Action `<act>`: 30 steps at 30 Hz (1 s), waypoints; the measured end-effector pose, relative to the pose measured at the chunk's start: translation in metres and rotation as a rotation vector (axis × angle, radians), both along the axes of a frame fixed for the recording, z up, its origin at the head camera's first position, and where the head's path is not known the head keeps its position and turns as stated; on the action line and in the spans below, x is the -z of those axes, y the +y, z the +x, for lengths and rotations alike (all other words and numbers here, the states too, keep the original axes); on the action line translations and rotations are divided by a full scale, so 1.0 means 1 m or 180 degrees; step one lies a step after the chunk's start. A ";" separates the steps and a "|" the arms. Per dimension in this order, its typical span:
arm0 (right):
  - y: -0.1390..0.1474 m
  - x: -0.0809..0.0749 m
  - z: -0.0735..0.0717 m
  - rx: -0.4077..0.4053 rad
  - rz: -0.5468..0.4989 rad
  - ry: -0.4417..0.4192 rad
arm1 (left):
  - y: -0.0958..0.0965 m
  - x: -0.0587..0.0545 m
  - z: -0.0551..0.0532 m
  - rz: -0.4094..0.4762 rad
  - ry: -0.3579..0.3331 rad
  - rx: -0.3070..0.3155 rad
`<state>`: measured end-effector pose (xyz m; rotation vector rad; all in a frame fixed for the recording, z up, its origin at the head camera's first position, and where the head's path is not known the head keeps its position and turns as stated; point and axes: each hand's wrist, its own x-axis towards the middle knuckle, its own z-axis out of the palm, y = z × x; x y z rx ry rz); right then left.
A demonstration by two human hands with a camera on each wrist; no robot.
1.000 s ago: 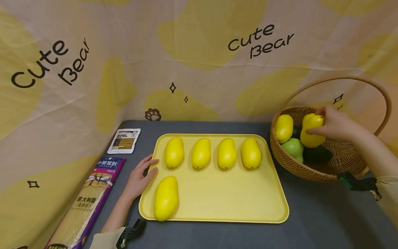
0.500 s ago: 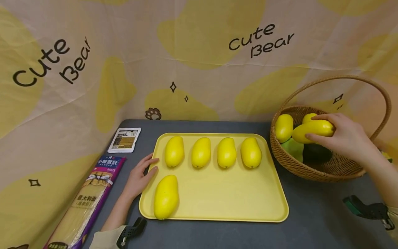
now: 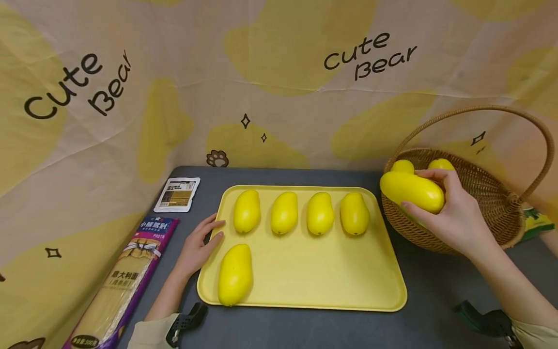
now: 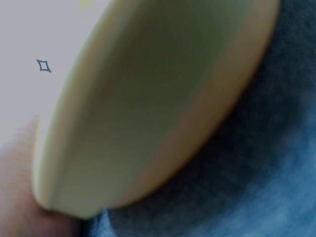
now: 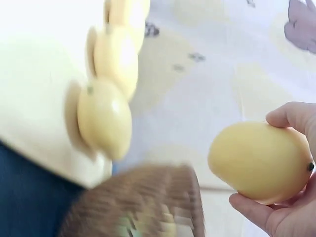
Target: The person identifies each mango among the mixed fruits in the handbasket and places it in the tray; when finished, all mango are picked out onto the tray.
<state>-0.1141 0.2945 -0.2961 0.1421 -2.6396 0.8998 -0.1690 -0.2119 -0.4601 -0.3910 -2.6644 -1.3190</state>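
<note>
My right hand (image 3: 457, 220) grips a yellow mango (image 3: 411, 192) between thumb and fingers, holding it up over the left side of the wicker basket (image 3: 492, 194). In the right wrist view this mango (image 5: 256, 160) lies sideways in the grasp. Two more yellow fruits show behind it in the basket, partly covered. My left hand (image 3: 196, 249) rests on the left rim of a yellow tray (image 3: 322, 276), fingers lying extended over the edge. Along the tray's back side stands a row of several mangoes (image 3: 320, 213), and a single mango (image 3: 235, 275) lies at its front left corner.
Left of the tray lie a pasta package (image 3: 126, 276) and a white flat packet (image 3: 177, 195). The basket's tall handle (image 3: 484, 107) arches over its opening. A green and yellow package (image 3: 537, 223) shows behind the basket at right. A printed curtain (image 3: 283, 72) hangs behind the table.
My right hand has lifted the mango out from among the basket's fruit, turned it sideways and moved it left toward the tray. My left hand has stayed on the tray rim.
</note>
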 end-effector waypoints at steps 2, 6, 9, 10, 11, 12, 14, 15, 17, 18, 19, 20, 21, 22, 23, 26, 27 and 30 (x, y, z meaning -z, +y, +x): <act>-0.012 0.006 0.002 -0.0117 -0.0064 0.0058 | 0.000 0.001 0.000 -0.0007 -0.0001 -0.0004; -0.034 0.018 0.005 -0.0429 -0.0111 0.0143 | -0.001 0.001 0.000 -0.0003 -0.0006 -0.0011; -0.048 0.028 0.006 -0.0653 -0.0130 0.0170 | 0.000 0.000 0.000 -0.0003 -0.0001 -0.0009; -0.053 0.032 0.006 -0.0716 -0.0136 0.0174 | 0.000 -0.001 0.000 -0.0002 0.0003 -0.0006; -0.057 0.036 0.005 -0.0759 -0.0139 0.0172 | 0.000 -0.001 0.000 0.0004 0.0006 -0.0003; -0.061 0.040 0.005 -0.0799 -0.0146 0.0170 | 0.001 -0.001 0.000 0.0007 0.0008 0.0000; -0.070 0.047 0.005 -0.0841 -0.0140 0.0162 | 0.001 -0.002 0.000 0.0005 0.0006 0.0003; -0.074 0.051 0.006 -0.0867 -0.0132 0.0158 | 0.001 -0.001 0.000 0.0004 0.0003 0.0004; -0.082 0.058 0.006 -0.0896 -0.0115 0.0131 | 0.001 -0.002 -0.001 0.0000 -0.0006 0.0001; -0.086 0.062 0.007 -0.0921 -0.0103 0.0120 | 0.001 -0.001 -0.001 -0.0002 -0.0012 -0.0005; -0.090 0.065 0.008 -0.0950 -0.0098 0.0104 | 0.001 -0.001 -0.001 -0.0004 -0.0015 -0.0008; -0.094 0.068 0.009 -0.0982 -0.0094 0.0087 | 0.001 -0.001 -0.001 0.0000 -0.0013 -0.0008; -0.099 0.071 0.009 -0.1019 -0.0098 0.0066 | 0.001 -0.001 -0.001 -0.0004 -0.0011 -0.0004; -0.103 0.073 0.010 -0.1057 -0.0101 0.0042 | 0.001 -0.001 -0.001 -0.0001 -0.0006 -0.0003; -0.107 0.076 0.011 -0.1092 -0.0111 0.0016 | 0.001 -0.001 -0.001 0.0000 0.0000 0.0001; -0.120 0.082 0.013 -0.1185 -0.0154 -0.0083 | 0.001 0.000 -0.001 0.0003 0.0006 0.0008; -0.124 0.084 0.014 -0.1215 -0.0174 -0.0108 | 0.001 0.000 -0.001 0.0002 0.0000 0.0007; -0.134 0.090 0.014 -0.1325 -0.0211 -0.0161 | 0.001 0.000 -0.001 0.0018 -0.0023 0.0001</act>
